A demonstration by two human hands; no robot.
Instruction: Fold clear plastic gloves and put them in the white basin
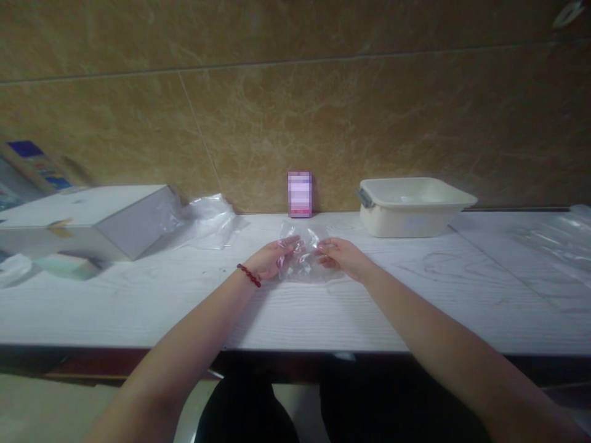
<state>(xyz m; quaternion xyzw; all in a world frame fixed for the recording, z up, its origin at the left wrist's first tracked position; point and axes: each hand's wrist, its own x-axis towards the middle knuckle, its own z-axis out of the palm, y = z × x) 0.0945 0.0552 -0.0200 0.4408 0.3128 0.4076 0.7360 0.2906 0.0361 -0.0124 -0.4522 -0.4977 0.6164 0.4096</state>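
Note:
A crinkled clear plastic bag [302, 261] is held up just above the white wood-grain table, between my two hands. My left hand [272, 257], with a dark red bead bracelet [249, 275] at the wrist, grips the bag's left side, thumb and fingers closed on the film. On the right side, my right hand [340, 255] pinches the film with curled fingers. Glare on the plastic hides whether anything lies inside. Behind the bag, a phone-like upright rectangle [300, 194] with a blurred screen leans against the wall.
A cream plastic basin [406, 220] with a grey handle stands back right. Back left is a large white box [87, 215], with clear plastic film [207, 220] beside it and a pale green block [69, 266] in front. More clear plastic [566, 240] lies far right. The table's front edge [295, 351] runs near my legs.

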